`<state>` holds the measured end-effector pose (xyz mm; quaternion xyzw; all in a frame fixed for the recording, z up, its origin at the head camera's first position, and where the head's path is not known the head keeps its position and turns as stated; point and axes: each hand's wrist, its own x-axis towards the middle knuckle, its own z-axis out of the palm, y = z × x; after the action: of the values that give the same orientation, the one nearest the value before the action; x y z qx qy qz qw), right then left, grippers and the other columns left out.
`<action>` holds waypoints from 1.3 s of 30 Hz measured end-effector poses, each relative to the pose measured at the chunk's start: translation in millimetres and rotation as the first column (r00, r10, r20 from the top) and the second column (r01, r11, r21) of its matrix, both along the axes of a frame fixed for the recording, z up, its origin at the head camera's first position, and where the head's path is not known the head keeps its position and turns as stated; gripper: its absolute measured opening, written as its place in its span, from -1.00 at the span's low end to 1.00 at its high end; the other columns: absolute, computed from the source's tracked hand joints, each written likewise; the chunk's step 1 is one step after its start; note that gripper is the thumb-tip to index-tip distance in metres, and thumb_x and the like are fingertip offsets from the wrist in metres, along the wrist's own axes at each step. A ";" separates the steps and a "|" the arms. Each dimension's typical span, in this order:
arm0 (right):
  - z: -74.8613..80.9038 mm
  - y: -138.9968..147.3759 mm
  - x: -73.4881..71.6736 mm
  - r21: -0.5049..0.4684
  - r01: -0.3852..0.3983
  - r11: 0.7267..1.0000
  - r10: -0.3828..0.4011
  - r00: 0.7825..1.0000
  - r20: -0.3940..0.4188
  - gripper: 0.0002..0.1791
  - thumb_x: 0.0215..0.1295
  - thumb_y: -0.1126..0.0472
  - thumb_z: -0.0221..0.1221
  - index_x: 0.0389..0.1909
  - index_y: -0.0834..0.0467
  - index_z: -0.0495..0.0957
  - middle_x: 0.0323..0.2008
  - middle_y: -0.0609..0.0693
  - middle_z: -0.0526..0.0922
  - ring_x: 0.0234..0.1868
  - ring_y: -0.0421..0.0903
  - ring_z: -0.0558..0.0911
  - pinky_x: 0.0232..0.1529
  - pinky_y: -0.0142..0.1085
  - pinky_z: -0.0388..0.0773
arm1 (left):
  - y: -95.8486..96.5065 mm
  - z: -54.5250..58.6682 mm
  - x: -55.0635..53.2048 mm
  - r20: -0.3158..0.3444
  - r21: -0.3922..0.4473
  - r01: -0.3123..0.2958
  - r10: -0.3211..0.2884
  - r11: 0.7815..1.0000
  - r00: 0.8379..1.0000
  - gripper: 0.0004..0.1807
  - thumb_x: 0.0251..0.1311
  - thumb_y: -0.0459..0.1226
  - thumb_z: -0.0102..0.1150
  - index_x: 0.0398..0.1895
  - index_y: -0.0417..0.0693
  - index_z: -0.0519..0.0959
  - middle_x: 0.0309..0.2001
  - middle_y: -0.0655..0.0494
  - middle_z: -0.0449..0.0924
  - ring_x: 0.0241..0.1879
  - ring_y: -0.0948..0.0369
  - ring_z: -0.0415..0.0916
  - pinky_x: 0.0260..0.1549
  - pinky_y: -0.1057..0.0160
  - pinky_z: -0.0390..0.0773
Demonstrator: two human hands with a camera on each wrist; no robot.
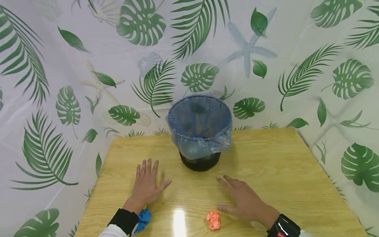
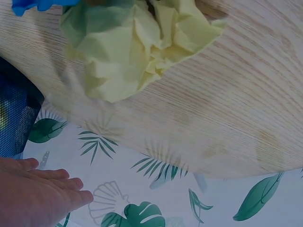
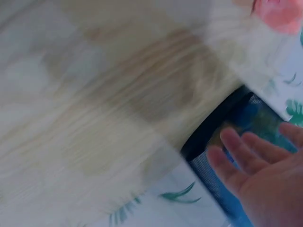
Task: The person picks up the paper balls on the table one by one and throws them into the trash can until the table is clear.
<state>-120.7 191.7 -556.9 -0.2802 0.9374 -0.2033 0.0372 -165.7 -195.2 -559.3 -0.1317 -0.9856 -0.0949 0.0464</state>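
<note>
My left hand (image 1: 146, 187) is held out over the left part of the table, fingers straight and thumb spread, holding nothing. By its wrist lies a blue crumpled paper (image 1: 144, 220). A yellow crumpled paper (image 2: 137, 56) shows large in the left wrist view, mostly hidden under the wrist in the head view. On the other side, my right hand (image 1: 245, 200) reaches inward with loosely extended fingers and nothing in them. Its thumb is close to an orange crumpled paper (image 1: 213, 220). Beyond both hands stands a black mesh trash bin (image 1: 199, 163), upright.
A translucent blue bag (image 1: 192, 148) lines the bin and folds down over its rim. The wood-grain table (image 1: 266, 158) meets a leaf-patterned cloth (image 1: 204, 29) at its back and sides. Light glares off the tabletop between the hands.
</note>
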 end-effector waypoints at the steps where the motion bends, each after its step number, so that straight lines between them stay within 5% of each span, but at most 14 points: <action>1: -0.2 -3.5 3.0 0.004 -0.025 1.000 0.025 0.999 0.030 -0.05 0.12 -0.50 0.04 0.48 -0.35 -0.13 0.40 0.09 0.17 0.31 0.10 0.26 0.19 0.24 0.25 | 0.2 0.0 0.4 0.002 0.006 0.001 -0.001 1.000 1.000 0.05 0.17 0.49 -0.40 0.52 -0.03 -0.08 0.48 -0.20 -0.25 0.43 -0.09 -0.44 0.38 -0.15 -0.36; 11: -7.3 -33.4 25.3 0.002 -0.255 0.967 0.251 0.952 0.173 -0.16 0.17 -0.43 0.09 0.44 -0.33 0.05 0.31 0.07 0.31 0.19 0.08 0.40 0.03 0.18 0.45 | 0.7 -1.3 -0.4 -0.022 -0.013 0.020 -0.020 1.000 1.000 0.04 0.18 0.47 -0.41 0.52 -0.01 -0.14 0.48 -0.22 -0.23 0.43 -0.10 -0.41 0.38 -0.18 -0.31; 14: -14.7 -37.8 27.7 -0.002 -0.322 0.947 0.320 0.940 0.118 -0.31 0.23 -0.27 0.15 0.37 -0.24 0.25 0.11 -0.04 0.46 -0.06 -0.10 0.49 -0.17 -0.10 0.57 | -0.2 -0.7 -0.7 -0.029 -0.004 0.021 -0.022 1.000 0.999 0.04 0.19 0.46 -0.38 0.52 -0.03 -0.11 0.48 -0.22 -0.23 0.43 -0.11 -0.39 0.38 -0.18 -0.31; 17: -21.4 -40.3 28.6 -0.027 -0.371 0.928 0.372 0.927 0.039 -0.53 0.26 -0.05 0.21 0.20 -0.18 0.45 -0.15 -0.16 0.49 -0.31 -0.29 0.41 -0.39 -0.43 0.47 | -1.1 -0.8 -2.0 -0.032 0.002 0.019 -0.019 1.000 0.999 0.04 0.19 0.46 -0.37 0.52 -0.05 -0.09 0.48 -0.22 -0.23 0.44 -0.10 -0.40 0.38 -0.17 -0.31; 21: -24.0 -41.7 28.2 -0.063 -0.405 0.912 0.406 0.914 0.006 -0.68 0.24 0.14 0.24 0.02 -0.12 0.54 -0.29 -0.19 0.44 -0.41 -0.38 0.34 -0.47 -0.60 0.35 | -3.1 -1.3 -4.0 -0.038 0.013 0.022 -0.022 1.000 0.999 0.03 0.19 0.46 -0.35 0.51 -0.04 -0.07 0.48 -0.22 -0.21 0.44 -0.09 -0.40 0.38 -0.17 -0.30; 30: -17.6 -38.3 24.0 -0.086 -0.341 0.936 0.348 0.934 0.085 -0.67 0.36 0.03 0.15 0.08 0.03 0.54 -0.20 -0.15 0.46 -0.35 -0.37 0.40 -0.39 -0.53 0.46 | -5.0 1.1 -6.3 -0.034 -0.002 0.034 -0.034 0.999 0.999 0.03 0.18 0.48 -0.41 0.52 0.01 -0.11 0.48 -0.18 -0.21 0.44 -0.05 -0.44 0.39 -0.12 -0.36; 39: 16.5 -30.0 8.4 -0.120 -0.226 0.967 0.221 0.974 -0.056 -0.62 0.34 0.03 0.15 0.14 0.01 0.52 -0.14 -0.11 0.48 -0.37 -0.35 0.43 -0.44 -0.50 0.49 | -6.4 4.0 -4.5 -0.025 0.007 0.033 -0.033 0.999 0.999 0.02 0.20 0.46 -0.38 0.52 -0.01 -0.11 0.49 -0.18 -0.24 0.44 -0.04 -0.44 0.39 -0.11 -0.38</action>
<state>-112.3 161.7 -540.4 -0.3900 0.8858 -0.2505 0.0222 -170.2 -201.6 -555.3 -0.1488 -0.9823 -0.0977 0.0576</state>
